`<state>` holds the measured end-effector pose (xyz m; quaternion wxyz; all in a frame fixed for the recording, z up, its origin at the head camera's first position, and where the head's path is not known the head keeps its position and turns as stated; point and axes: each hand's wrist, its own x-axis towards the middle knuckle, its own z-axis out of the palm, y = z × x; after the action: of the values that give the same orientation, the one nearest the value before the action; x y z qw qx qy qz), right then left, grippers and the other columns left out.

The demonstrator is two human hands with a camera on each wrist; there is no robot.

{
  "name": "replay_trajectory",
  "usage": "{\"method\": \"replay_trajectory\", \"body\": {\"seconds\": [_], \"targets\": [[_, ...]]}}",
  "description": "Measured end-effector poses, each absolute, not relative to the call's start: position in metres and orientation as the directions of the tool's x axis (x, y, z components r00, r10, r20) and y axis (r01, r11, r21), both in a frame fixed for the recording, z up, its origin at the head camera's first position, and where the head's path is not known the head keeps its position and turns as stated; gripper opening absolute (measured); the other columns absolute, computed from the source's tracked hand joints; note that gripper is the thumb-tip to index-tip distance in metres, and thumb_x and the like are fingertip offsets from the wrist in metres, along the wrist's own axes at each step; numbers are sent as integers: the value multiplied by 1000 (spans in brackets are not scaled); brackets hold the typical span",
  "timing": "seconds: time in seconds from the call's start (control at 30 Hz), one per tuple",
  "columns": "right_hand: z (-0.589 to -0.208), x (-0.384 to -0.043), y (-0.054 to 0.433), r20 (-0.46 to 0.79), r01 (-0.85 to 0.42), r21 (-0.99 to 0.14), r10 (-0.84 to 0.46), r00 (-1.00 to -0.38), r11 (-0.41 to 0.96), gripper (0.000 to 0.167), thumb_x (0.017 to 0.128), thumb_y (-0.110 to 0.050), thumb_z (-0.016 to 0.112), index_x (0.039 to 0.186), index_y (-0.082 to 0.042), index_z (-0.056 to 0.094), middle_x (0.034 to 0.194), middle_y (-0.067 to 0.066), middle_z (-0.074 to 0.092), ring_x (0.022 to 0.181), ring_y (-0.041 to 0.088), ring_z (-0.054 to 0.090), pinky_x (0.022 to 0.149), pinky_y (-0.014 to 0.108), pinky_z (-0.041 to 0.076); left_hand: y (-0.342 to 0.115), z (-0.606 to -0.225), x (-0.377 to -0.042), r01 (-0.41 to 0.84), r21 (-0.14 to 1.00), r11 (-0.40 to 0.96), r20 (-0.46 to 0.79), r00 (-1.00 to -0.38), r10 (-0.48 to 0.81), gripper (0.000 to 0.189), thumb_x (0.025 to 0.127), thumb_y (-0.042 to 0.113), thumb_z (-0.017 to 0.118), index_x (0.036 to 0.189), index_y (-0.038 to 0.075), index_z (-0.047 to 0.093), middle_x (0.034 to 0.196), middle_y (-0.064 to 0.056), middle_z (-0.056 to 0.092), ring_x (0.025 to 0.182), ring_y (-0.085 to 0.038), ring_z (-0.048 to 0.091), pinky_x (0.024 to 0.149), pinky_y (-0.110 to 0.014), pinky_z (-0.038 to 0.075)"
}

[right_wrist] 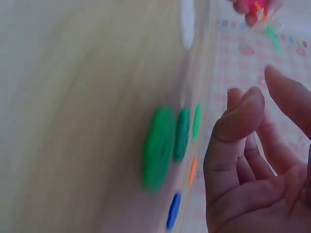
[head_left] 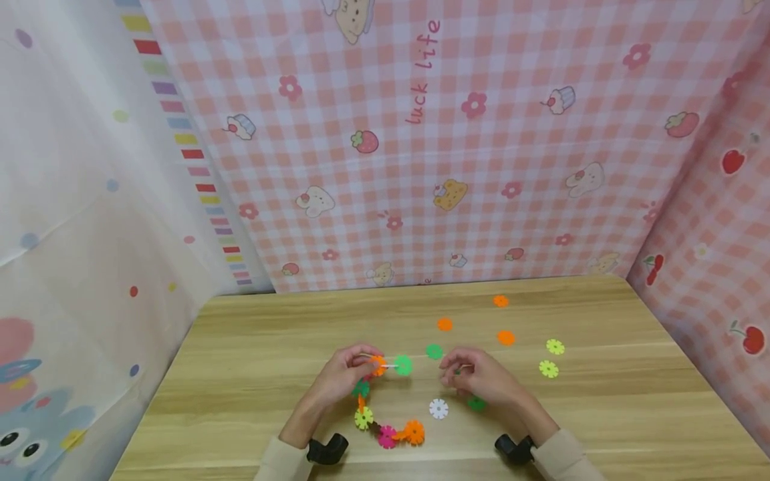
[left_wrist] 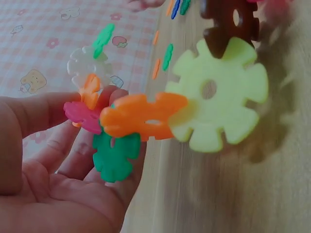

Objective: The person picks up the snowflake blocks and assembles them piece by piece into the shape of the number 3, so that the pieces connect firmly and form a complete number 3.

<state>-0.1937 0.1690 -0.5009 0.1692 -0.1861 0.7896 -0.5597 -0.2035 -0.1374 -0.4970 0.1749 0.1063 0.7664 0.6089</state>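
In the head view, the left hand has its thumb and fingers closed about the upper part of a chain of notched discs, at an orange disc. From this grip a white disc, seen nearly edge-on, and a green disc stick out toward the right hand. The rest of the chain curves down in front of the left hand, through yellow and pink, to an orange end disc near the front of the table. The right hand is over the table, fingers loosely bent, well apart from the chain. Near it lie a loose white disc and a loose green disc; orange and yellow discs lie farther off.

In the left wrist view, the chain is held at a pink disc, with thumb and fingers on either side. A dark green disc hangs before the fingers, and a big yellow disc comes next past an orange one.

In the right wrist view, the right thumb and fingers are part bent with a clear gap between them, and they grasp nothing. Beside them are green discs, an orange one and a blue disc, all seen edge-on.
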Motion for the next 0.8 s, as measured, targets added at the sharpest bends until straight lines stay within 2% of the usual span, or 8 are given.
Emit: {"method": "replay_trajectory", "body": {"seconds": [0.1, 0.17, 0.3, 0.43, 0.57, 0.67, 0.8], "targets": [[-503, -191, 188, -61, -134, -937, -527, -848, 324, 21, 87, 4, 64, 108, 6, 62, 89, 14, 65, 66, 13, 56, 55, 20, 47, -136, -497, -203, -43, 971, 236, -132, -918, 373, 26, 99, 14, 60, 120, 1, 65, 101, -12, 69, 83, -18, 59, 71, -24, 49], [-505, -190, 199, -74, -132, -939, -558, -827, 319, 22, 86, 6, 65, 108, 8, 61, 85, 11, 63, 68, 11, 57, 59, 19, 48, -136, -496, -203, -48, 972, 229, -131, -922, 364, 26, 98, 14, 62, 120, -1, 65, 102, -10, 69, 87, -18, 61, 76, -25, 51], [-507, -189, 216, -116, -106, -939, -590, -799, 328, 27, 84, 9, 65, 111, 8, 61, 83, 7, 57, 76, 11, 57, 68, 18, 50, -136, -496, -203, -64, 974, 216, -140, -924, 355, 27, 97, 13, 63, 119, -2, 65, 100, -9, 69, 87, -18, 61, 77, -25, 51], [-507, -189, 225, -148, -103, -931, -618, -772, 351, 32, 83, 2, 73, 113, 5, 63, 81, 5, 54, 72, 9, 50, 62, 17, 43, -136, -496, -202, -79, 975, 208, -152, -920, 361, 29, 96, 12, 63, 121, -5, 64, 97, -9, 70, 84, -19, 61, 74, -24, 51], [-508, -190, 227, -147, -121, -931, -657, -739, 344, 35, 81, 0, 76, 113, 5, 63, 80, 6, 54, 67, 6, 46, 59, 16, 40, -136, -499, -202, -101, 976, 193, -169, -911, 375, 30, 95, 8, 63, 122, -6, 62, 97, -8, 71, 86, -18, 64, 76, -25, 53], [-507, -190, 226, -149, -139, -923, -666, -731, 359, 31, 81, 2, 76, 109, 3, 64, 79, 5, 52, 65, 5, 44, 58, 15, 39, -136, -499, -202, -109, 977, 182, -172, -907, 385, 31, 94, 6, 64, 122, -7, 62, 99, -9, 73, 88, -16, 66, 80, -25, 54], [-504, -190, 221, -174, -156, -893, -644, -744, 421, 27, 80, 3, 77, 102, 0, 63, 78, 4, 50, 68, 8, 45, 59, 17, 39, -136, -497, -202, -117, 978, 174, -177, -908, 379, 32, 93, 7, 66, 121, -8, 62, 98, -9, 73, 86, -14, 67, 77, -24, 54]]}}
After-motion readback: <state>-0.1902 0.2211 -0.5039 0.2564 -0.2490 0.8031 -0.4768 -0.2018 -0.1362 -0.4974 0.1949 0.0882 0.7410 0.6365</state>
